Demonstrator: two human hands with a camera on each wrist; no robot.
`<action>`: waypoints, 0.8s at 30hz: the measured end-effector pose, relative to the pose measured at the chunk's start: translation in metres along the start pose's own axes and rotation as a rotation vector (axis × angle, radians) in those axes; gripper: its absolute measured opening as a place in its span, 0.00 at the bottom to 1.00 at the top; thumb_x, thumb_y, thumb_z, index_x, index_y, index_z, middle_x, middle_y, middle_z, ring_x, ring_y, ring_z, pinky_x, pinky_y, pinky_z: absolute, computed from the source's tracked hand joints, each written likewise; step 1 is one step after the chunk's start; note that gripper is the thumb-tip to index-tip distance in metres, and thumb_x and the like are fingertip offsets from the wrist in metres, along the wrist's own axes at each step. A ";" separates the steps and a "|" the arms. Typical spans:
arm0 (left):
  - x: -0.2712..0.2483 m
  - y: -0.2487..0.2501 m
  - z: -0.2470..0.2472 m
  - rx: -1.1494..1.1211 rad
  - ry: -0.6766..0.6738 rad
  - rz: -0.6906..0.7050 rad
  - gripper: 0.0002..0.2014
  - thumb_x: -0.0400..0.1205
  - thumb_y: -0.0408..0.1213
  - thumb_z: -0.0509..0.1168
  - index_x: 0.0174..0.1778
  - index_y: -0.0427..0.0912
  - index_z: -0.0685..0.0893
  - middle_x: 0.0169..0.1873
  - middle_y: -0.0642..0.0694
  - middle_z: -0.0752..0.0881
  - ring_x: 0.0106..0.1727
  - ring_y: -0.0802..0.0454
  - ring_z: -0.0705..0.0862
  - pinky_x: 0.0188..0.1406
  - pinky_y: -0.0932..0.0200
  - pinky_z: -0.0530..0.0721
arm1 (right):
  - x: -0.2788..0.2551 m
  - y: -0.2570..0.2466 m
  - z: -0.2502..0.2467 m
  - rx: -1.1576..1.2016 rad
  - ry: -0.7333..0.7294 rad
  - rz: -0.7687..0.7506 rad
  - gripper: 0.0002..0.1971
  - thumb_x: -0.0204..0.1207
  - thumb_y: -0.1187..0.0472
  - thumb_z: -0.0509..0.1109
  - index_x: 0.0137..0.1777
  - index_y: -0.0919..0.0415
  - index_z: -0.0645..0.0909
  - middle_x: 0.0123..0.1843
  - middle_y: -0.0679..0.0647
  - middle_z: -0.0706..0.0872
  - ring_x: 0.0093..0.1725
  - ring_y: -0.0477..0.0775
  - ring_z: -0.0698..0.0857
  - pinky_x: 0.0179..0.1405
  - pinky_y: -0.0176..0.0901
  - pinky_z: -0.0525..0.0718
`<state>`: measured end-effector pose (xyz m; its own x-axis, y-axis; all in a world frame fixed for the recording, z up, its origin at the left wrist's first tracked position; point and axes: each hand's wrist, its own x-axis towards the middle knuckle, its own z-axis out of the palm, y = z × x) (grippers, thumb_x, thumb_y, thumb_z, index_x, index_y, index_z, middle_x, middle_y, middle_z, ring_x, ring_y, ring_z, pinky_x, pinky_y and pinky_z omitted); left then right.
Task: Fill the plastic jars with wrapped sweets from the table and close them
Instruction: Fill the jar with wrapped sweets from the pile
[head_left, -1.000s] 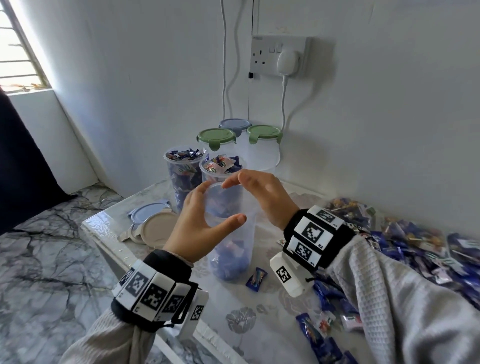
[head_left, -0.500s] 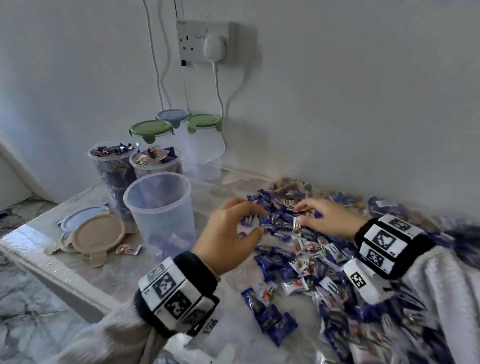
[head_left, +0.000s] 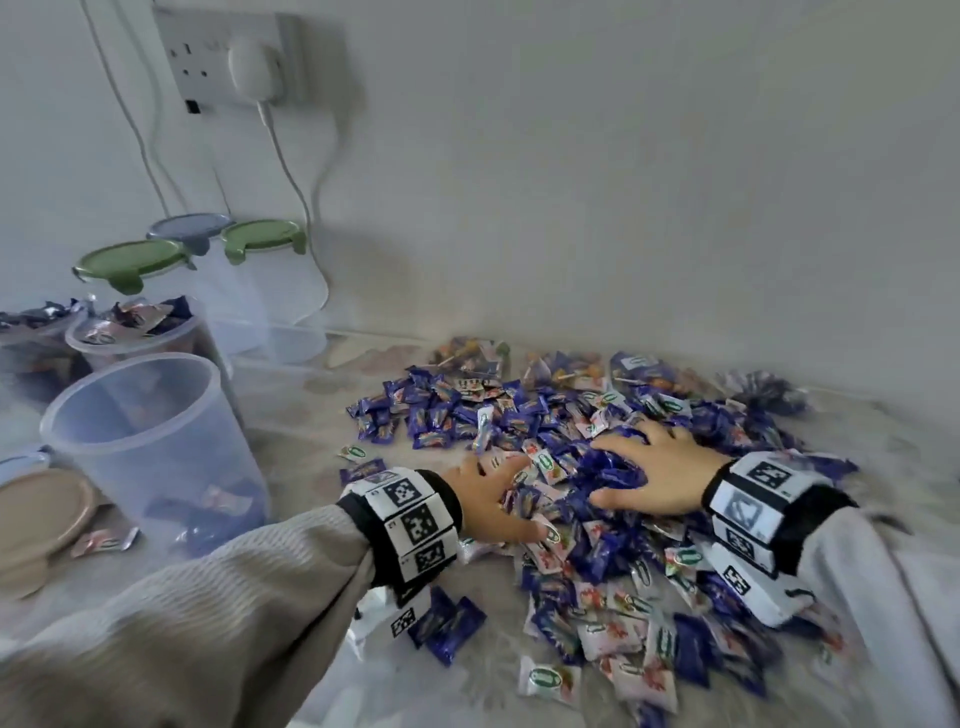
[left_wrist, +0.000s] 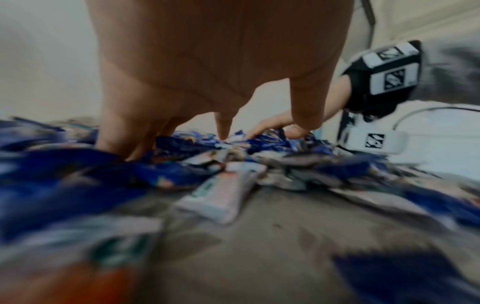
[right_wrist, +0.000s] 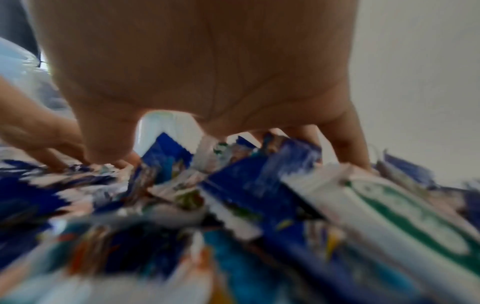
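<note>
Hands lay palm-down in the heap of wrapped sweets (head_left: 597, 467) in the head view, left hand (head_left: 493, 501) facing right hand (head_left: 657, 475), the open jar (head_left: 150, 436) left of both. Wrist views showed spread fingers (left_wrist: 224, 125) dug in; whether they held any, nobody could tell.

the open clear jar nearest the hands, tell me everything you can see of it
The open jar is a round tub of clear, frosted-looking plastic, slightly tapered toward the base, standing upright on the table with no lid on. It is nearly empty: only a few wrapped sweets lie at its bottom. It stands left of the sweet pile, in front of two full jars, with a beige lid beside it. Neither hand touches it.
</note>
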<state>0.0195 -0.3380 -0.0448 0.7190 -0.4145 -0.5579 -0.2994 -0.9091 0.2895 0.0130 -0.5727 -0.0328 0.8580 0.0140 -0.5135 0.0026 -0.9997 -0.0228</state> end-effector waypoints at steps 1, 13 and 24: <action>0.000 0.008 0.007 0.053 0.000 0.017 0.44 0.73 0.69 0.60 0.79 0.66 0.41 0.81 0.34 0.43 0.80 0.32 0.53 0.76 0.37 0.62 | -0.004 -0.002 0.003 -0.023 -0.007 -0.015 0.46 0.63 0.20 0.59 0.79 0.28 0.45 0.85 0.56 0.41 0.82 0.73 0.44 0.76 0.70 0.61; 0.006 0.028 0.016 0.124 0.134 0.019 0.17 0.83 0.41 0.60 0.66 0.49 0.64 0.64 0.37 0.64 0.48 0.41 0.77 0.48 0.48 0.79 | -0.017 -0.006 0.003 0.160 0.112 -0.151 0.21 0.80 0.43 0.63 0.71 0.46 0.69 0.69 0.59 0.71 0.58 0.59 0.78 0.56 0.46 0.75; 0.005 0.009 -0.010 -0.184 0.249 0.073 0.13 0.86 0.34 0.55 0.66 0.39 0.66 0.47 0.40 0.79 0.44 0.45 0.78 0.45 0.54 0.76 | -0.017 -0.008 -0.009 0.432 0.312 -0.173 0.16 0.81 0.53 0.66 0.67 0.54 0.77 0.77 0.52 0.73 0.73 0.55 0.74 0.60 0.37 0.69</action>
<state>0.0266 -0.3476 -0.0368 0.8383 -0.4345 -0.3293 -0.2532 -0.8452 0.4706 0.0030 -0.5655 -0.0159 0.9753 0.1056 -0.1940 0.0029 -0.8842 -0.4671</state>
